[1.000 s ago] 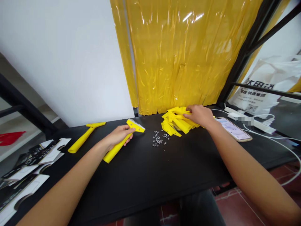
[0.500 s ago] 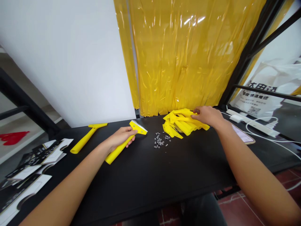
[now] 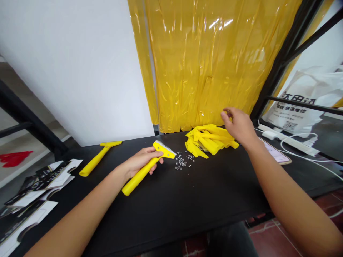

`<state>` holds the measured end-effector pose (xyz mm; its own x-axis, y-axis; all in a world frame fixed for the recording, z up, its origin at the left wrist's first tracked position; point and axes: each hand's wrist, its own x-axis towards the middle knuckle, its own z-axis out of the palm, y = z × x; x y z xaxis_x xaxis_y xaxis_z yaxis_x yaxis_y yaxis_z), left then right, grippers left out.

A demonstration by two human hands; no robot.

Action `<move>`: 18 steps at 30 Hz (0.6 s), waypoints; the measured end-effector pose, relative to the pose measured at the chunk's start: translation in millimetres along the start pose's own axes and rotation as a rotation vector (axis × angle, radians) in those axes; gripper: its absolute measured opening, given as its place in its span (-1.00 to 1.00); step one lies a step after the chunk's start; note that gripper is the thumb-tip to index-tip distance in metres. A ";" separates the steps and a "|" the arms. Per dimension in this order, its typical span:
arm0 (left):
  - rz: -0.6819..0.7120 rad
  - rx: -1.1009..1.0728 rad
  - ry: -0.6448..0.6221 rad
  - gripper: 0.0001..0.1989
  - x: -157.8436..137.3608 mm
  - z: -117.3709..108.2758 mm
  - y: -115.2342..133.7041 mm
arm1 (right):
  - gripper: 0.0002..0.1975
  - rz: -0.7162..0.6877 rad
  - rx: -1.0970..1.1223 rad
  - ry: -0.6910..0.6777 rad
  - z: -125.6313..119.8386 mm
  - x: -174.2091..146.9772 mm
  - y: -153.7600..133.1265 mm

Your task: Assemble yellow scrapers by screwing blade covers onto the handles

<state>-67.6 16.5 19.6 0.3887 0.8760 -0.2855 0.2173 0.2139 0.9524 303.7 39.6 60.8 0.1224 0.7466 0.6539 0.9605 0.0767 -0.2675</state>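
My left hand (image 3: 144, 160) is closed around the handle of a yellow scraper (image 3: 140, 175). Its wide head, with a thin pale strip along the far edge, points up and right, close to a scatter of small screws and nuts (image 3: 181, 162). My right hand (image 3: 238, 125) is raised just above a pile of yellow scraper parts (image 3: 211, 139). Its fingers are loosely bent with a gap at the thumb, and I see nothing in them. Another yellow scraper or handle (image 3: 98, 159) lies by itself on the left of the black table (image 3: 166, 210).
Black-and-white printed cards (image 3: 40, 192) are stacked at the left edge. A phone (image 3: 276, 151), a power strip (image 3: 292, 141) and white cables lie on the right, near a white plastic bag (image 3: 300, 100). Behind the table hangs a yellow plastic sheet (image 3: 209, 71) beside a white panel (image 3: 80, 71).
My right hand has lifted off the yellow pile. My left hand has moved slightly right with the scraper, whose head is now closer to the screws.
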 end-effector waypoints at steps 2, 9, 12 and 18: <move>0.036 0.007 -0.014 -0.71 -0.4 3.1 -0.9 | -0.53 -0.076 0.175 0.131 -5.9 -3.4 -12.9; 0.091 0.065 0.014 -0.67 -7.3 13.1 5.8 | -0.68 -0.255 0.629 0.142 -7.7 -35.7 -66.4; 0.123 0.050 0.030 -0.64 -9.0 16.7 8.0 | -0.73 -0.188 0.987 -0.049 0.1 -51.4 -84.5; 0.122 0.002 0.146 -0.63 -7.0 23.9 6.9 | -0.76 -0.152 1.372 -0.277 11.8 -70.0 -107.9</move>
<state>-47.4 1.5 25.6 0.2782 0.9489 -0.1491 0.1785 0.1014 0.9787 188.5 -13.1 35.6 -0.1657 0.7643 0.6232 -0.0645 0.6222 -0.7802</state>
